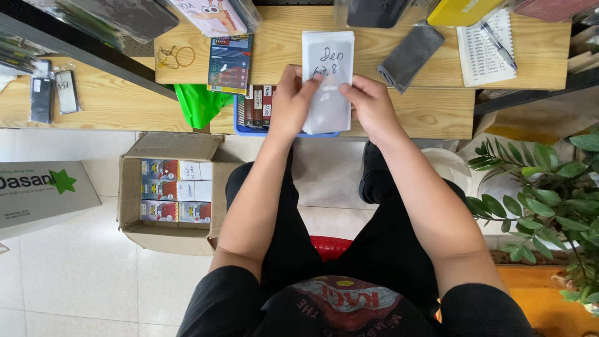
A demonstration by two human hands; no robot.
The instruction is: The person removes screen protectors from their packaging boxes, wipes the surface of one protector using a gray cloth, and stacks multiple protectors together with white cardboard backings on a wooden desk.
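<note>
Between both closed hands, left hand (292, 103) and right hand (372, 106), stands the gripped white packet (327, 75).

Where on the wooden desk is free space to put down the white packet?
Bare wood lies between the white packet and the grey cloth, and right of the right hand. Around the blue basket beside the left hand it is crowded.

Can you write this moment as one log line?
left hand: holds white packet | right hand: holds same packet | under: blue tray
</note>
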